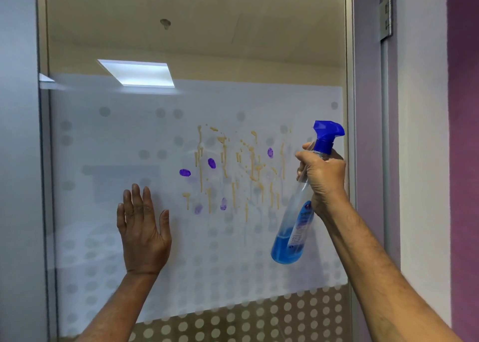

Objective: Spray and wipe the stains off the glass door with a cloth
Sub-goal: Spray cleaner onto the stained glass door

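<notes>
The glass door [103,212] fills the view, its middle band frosted with grey dots. Tan drip stains [225,160] and several purple smudges [211,163] mark the frosted band right of centre, with thin wet runs below them. My right hand [326,178] grips the neck of a clear spray bottle [293,232] with a blue trigger head and blue liquid at its bottom; the nozzle points left at the stains. My left hand [142,232] is flat against the glass, fingers spread, left of and below the stains. No cloth is in view.
A metal door frame [351,134] runs down the right of the glass, with a hinge [386,17] on the lilac jamb and a purple wall [464,160] beyond. A grey frame [44,160] borders the left. Ceiling lights reflect in the upper glass.
</notes>
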### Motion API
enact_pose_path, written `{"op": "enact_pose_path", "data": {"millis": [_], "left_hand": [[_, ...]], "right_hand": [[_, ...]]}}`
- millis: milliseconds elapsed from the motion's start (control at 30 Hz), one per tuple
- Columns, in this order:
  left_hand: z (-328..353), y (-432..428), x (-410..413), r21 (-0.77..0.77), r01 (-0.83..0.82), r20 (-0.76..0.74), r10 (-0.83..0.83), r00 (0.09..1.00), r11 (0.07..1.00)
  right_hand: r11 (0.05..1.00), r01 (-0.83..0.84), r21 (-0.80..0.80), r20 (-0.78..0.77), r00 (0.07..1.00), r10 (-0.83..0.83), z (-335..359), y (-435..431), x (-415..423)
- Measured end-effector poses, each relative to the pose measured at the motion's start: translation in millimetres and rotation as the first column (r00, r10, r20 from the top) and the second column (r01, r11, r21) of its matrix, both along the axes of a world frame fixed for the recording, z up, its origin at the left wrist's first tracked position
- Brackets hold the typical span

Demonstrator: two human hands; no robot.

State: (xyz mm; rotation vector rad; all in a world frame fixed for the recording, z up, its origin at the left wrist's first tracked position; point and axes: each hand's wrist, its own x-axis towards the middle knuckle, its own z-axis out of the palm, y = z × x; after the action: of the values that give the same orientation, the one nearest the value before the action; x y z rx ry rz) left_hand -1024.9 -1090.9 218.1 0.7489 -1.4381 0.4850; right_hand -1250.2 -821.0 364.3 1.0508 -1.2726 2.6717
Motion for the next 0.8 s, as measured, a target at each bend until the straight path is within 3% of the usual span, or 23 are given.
{"op": "enact_pose_path", "data": {"millis": [267,533,800], "left_hand": [[0,-1,-1,0.006,-0.014,0.000,0.014,1.000,1.000],[1,0,-1,0.026,-0.018,0.006,0.018,1.000,0.999],[0,0,-1,0.030,-0.029,0.015,0.028,0.999,0.999]], "right_hand": [[0.998,-0.064,0.012,-0.066,0.996,0.065,9,-18,9],[0.952,-0.274,0.136,-0.246,0.921,0.301,18,-50,63],[0.936,-0.285,0.205,-0.317,0.886,0.339,24,-75,100]]}}
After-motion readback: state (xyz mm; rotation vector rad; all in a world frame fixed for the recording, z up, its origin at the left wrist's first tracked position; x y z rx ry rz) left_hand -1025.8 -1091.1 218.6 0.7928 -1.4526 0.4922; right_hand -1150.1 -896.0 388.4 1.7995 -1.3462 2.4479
